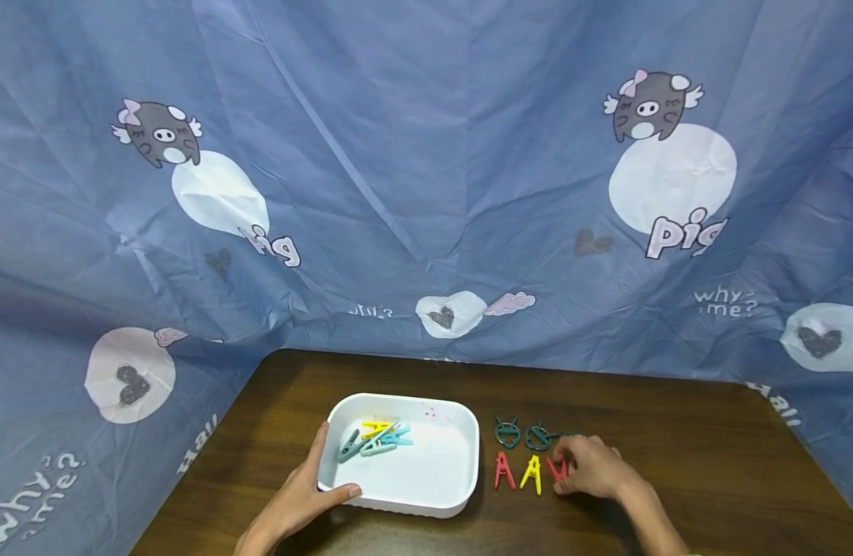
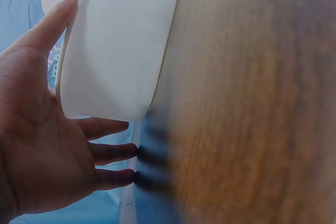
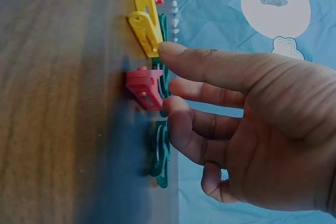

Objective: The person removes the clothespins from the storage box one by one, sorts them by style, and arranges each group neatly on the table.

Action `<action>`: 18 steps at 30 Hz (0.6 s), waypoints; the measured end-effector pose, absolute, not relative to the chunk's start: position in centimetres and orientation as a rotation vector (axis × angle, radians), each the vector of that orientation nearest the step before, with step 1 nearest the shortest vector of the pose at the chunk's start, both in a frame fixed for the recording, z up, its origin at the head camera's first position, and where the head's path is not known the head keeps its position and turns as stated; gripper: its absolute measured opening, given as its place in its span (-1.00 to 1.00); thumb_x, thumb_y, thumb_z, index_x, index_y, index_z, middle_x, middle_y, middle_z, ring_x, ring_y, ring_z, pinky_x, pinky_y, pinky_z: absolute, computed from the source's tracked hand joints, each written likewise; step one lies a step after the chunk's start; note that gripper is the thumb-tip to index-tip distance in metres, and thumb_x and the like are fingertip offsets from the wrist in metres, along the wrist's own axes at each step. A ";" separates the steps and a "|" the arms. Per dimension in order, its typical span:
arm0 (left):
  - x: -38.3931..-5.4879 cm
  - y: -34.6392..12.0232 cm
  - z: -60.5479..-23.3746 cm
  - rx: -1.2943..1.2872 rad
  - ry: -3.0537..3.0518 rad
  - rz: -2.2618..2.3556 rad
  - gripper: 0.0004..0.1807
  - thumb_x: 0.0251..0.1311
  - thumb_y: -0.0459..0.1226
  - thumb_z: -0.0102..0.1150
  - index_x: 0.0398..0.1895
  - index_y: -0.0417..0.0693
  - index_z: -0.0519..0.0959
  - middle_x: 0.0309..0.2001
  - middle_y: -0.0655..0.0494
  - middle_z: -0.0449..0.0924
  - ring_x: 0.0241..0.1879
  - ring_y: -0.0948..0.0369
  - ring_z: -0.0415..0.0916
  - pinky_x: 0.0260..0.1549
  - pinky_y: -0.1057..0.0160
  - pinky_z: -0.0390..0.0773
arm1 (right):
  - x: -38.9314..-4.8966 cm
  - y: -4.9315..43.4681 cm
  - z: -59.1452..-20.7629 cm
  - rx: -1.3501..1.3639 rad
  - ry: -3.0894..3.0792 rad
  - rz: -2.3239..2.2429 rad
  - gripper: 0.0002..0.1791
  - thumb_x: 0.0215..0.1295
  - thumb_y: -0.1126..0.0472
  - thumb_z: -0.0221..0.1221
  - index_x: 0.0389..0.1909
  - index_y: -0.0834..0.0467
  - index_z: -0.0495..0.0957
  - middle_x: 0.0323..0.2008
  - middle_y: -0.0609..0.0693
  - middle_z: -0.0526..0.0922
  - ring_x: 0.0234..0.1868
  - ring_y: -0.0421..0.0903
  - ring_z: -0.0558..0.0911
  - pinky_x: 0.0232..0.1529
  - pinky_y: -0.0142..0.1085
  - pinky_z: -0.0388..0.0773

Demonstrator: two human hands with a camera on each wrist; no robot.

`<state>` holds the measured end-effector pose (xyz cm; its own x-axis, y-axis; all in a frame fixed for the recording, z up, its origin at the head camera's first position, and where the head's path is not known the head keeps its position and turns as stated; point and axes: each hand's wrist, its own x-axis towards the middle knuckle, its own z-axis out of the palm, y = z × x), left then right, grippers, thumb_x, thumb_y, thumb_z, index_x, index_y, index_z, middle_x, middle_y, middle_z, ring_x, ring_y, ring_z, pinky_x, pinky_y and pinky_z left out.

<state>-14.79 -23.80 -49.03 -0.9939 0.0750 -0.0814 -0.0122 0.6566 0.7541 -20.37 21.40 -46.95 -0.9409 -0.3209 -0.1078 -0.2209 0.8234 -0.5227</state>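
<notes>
My left hand point(image 1: 297, 494) rests at the near left corner of a white plastic tray point(image 1: 429, 463), thumb at the rim and fingers straight along the outer wall point(image 2: 115, 51). Inside the tray lie yellow, light blue, pale green and dark green clothespins point(image 1: 350, 446). On the right, my right hand point(image 1: 600, 469) is bent over a red clothespin point(image 1: 554, 468), thumb and fingertips spread apart around it. That red clothespin point(image 3: 144, 85) shows in the right wrist view beyond the gap between thumb and fingers. A yellow clothespin point(image 1: 532, 472) and another red clothespin point(image 1: 503, 471) stand left of it.
Behind the row lie dark green rounded clips point(image 1: 507, 434), partly hidden by my right hand. All of it is on a dark brown wooden table point(image 1: 711, 463). A blue printed cloth point(image 1: 426, 193) hangs behind the table and at its sides.
</notes>
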 end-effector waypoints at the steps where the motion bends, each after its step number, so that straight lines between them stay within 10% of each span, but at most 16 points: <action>1: -14.8 -23.8 -49.0 0.053 2.758 1.264 0.31 0.06 0.01 0.47 0.63 -0.12 -0.27 0.59 -0.32 -0.12 0.48 -0.29 0.14 0.33 -0.30 0.29 | -20.4 21.4 -46.9 -0.418 2.813 -0.772 -0.59 -0.18 0.20 0.57 -0.29 0.08 0.60 -0.59 -0.14 0.53 -0.52 -0.23 0.45 -0.35 -0.23 0.27; 18: -14.7 -23.7 -49.1 0.061 2.775 1.269 0.31 0.05 0.01 0.48 0.63 -0.10 -0.27 0.59 -0.30 -0.09 0.48 -0.27 0.16 0.34 -0.27 0.29 | -21.6 18.5 -44.5 -0.455 2.840 -0.723 -0.67 0.02 0.19 0.48 -0.19 0.14 0.63 -0.65 -0.16 0.52 -0.53 -0.20 0.45 -0.25 -0.09 0.33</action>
<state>-14.75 -23.74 -49.09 -0.9952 0.0737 -0.0649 -0.0009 0.6543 0.7562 -21.57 18.53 -44.55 -0.9379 -0.3343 -0.0930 -0.2492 0.8354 -0.4898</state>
